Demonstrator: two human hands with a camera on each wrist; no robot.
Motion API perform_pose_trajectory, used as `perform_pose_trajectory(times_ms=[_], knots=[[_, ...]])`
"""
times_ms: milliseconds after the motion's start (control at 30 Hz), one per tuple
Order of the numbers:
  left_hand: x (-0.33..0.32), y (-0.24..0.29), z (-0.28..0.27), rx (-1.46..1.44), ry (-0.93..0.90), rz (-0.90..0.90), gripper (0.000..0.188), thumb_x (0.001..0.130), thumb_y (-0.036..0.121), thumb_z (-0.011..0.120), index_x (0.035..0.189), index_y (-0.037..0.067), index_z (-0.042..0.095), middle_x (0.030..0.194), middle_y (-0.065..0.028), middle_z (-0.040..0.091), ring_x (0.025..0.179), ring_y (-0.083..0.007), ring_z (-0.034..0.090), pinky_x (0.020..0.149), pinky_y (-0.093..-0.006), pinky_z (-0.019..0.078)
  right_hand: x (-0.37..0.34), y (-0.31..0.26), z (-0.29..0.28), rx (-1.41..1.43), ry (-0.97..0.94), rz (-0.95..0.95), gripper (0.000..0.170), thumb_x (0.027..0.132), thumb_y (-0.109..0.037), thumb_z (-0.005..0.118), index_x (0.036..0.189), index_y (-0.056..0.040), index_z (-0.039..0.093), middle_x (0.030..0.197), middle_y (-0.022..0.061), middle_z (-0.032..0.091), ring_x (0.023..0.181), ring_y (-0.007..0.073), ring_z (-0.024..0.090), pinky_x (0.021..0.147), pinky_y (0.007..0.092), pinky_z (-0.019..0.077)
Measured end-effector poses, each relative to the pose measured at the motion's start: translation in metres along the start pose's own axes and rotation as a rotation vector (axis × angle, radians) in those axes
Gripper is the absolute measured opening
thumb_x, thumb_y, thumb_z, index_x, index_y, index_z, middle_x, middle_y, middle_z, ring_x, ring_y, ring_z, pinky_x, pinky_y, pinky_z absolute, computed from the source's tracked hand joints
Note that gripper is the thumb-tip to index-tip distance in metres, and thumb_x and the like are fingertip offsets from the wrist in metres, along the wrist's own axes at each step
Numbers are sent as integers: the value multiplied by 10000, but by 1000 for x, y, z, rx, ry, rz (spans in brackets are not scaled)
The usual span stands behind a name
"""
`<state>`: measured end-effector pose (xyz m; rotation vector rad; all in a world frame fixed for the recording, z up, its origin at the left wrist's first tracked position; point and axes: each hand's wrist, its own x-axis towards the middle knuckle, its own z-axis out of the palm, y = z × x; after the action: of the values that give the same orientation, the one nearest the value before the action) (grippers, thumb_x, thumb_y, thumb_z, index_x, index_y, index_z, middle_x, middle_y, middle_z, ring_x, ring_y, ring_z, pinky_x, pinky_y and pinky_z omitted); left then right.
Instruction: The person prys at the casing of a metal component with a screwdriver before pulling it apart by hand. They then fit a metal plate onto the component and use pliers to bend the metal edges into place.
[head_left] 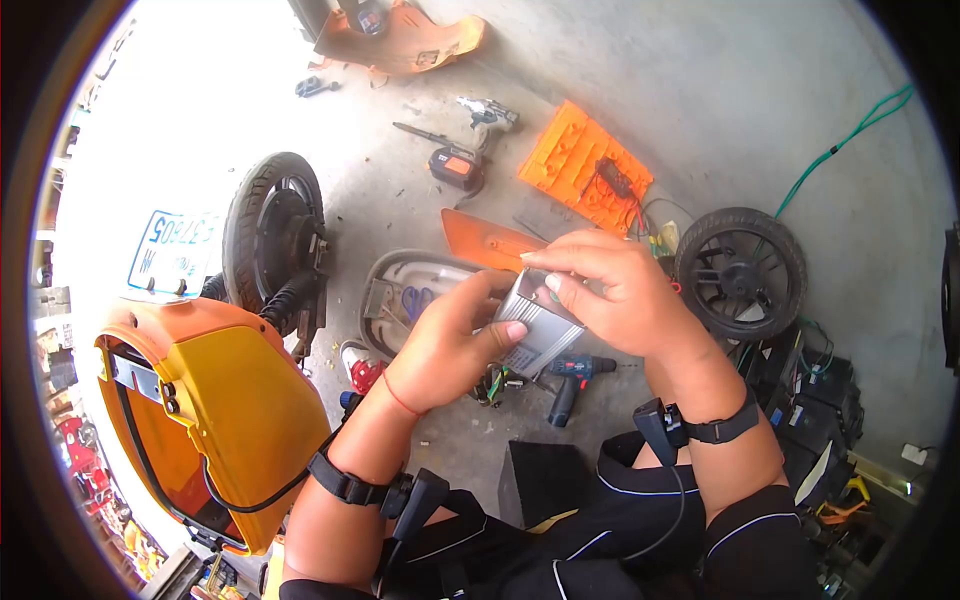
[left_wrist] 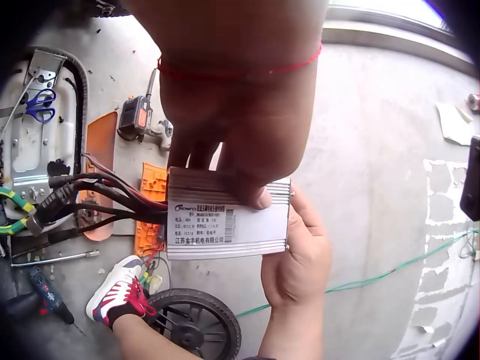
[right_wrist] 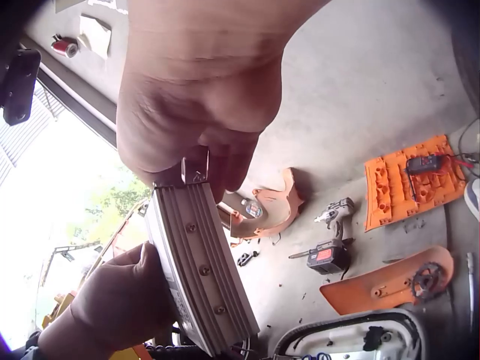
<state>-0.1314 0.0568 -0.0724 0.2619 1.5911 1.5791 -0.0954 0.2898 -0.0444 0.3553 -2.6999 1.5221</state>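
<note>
A silver ribbed motor controller (left_wrist: 201,238) with a printed white label is held up between both hands. From one end of it a bundle of dark wires (left_wrist: 124,214) runs out. My left hand (head_left: 452,338) grips the controller, its thumb lying across the label side. At the opposite end, my right hand (head_left: 622,300) bends its fingers and thumb over the controller's edge. Beside those fingers a small shiny metal tab (right_wrist: 196,165) stands out from the end in the right wrist view. Three screws (right_wrist: 205,270) show along the ribbed narrow side.
Below the hands lie a cordless drill (head_left: 572,380) and a grey tub (head_left: 375,300) with scissors (left_wrist: 42,106). An orange panel (head_left: 570,150), an impact driver (head_left: 490,112) and a wheel (head_left: 740,275) are farther out. A yellow-orange scooter body (head_left: 235,390) stands at left.
</note>
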Motion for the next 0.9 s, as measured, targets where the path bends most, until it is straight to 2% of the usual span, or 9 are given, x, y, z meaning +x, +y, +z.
perform_pose_trajectory(times_ms=[200, 433, 533, 600, 633, 700, 733, 800, 900], knots=[[0, -4, 4, -89, 26, -49, 465, 960, 46, 726, 1387, -13, 552, 1195, -161, 698, 1064, -203, 684, 862, -363, 583, 0, -1, 3, 20, 60, 44, 208, 887, -15, 718, 1083, -20, 788, 1051, 174, 767, 928, 295, 764, 798, 357, 596], [-2, -2, 8, -149, 68, -49, 418, 959, 44, 726, 1345, -24, 578, 1164, -149, 705, 1050, -193, 681, 848, -355, 586, 0, -3, 3, 92, 42, 115, 215, 881, -6, 727, 1088, -19, 784, 1048, 170, 769, 914, 257, 768, 788, 333, 592], [-2, 1, 4, -92, 59, -99, 435, 928, 47, 753, 1326, -19, 592, 1171, -165, 711, 1059, -241, 698, 872, -373, 572, -1, -2, 4, 41, 29, 68, 205, 894, -20, 738, 1095, -11, 777, 1027, 165, 767, 898, 241, 767, 780, 322, 590], [-2, 1, 1, 502, 129, 275, 469, 879, 68, 788, 1304, -2, 604, 1188, -203, 701, 1080, -348, 702, 908, -414, 550, -3, -5, 10, 280, 69, 329, 151, 918, -59, 749, 1058, -5, 767, 1016, 163, 764, 885, 224, 761, 773, 324, 586], [-1, 1, 2, 500, 130, 275, 469, 879, 68, 788, 1304, -2, 604, 1188, -203, 701, 1080, -348, 702, 908, -414, 550, -3, -5, 10, 278, 66, 329, 151, 918, -59, 749, 1058, -5, 767, 1016, 163, 764, 885, 224, 761, 773, 324, 586], [-1, 3, 5, 604, 184, 278, 489, 841, 90, 811, 1281, 12, 612, 1189, -234, 682, 1110, -434, 664, 937, -451, 527, -3, -4, 11, 183, 49, 309, 138, 936, -94, 756, 1029, 6, 745, 968, 151, 755, 850, 219, 748, 758, 336, 578], [-2, 4, 6, 603, 181, 274, 489, 841, 90, 811, 1281, 12, 612, 1189, -234, 682, 1110, -434, 664, 937, -451, 527, -3, -3, 12, 186, 49, 314, 138, 936, -94, 756, 1029, 6, 745, 968, 151, 755, 850, 219, 748, 758, 336, 578], [-2, 5, 6, 579, 168, 267, 472, 841, 102, 814, 1262, 16, 617, 1183, -229, 683, 1111, -446, 658, 932, -466, 529, -1, -1, 12, 82, 60, 158, 137, 934, -103, 759, 1004, 11, 727, 906, 139, 736, 803, 232, 729, 733, 353, 564], [-2, 3, 4, 584, 143, 290, 473, 842, 98, 815, 1267, 16, 622, 1191, -230, 685, 1111, -434, 663, 936, -455, 530, -2, -1, 14, 43, 66, 161, 131, 930, -94, 751, 1008, 8, 722, 866, 148, 713, 776, 278, 713, 723, 374, 556]])
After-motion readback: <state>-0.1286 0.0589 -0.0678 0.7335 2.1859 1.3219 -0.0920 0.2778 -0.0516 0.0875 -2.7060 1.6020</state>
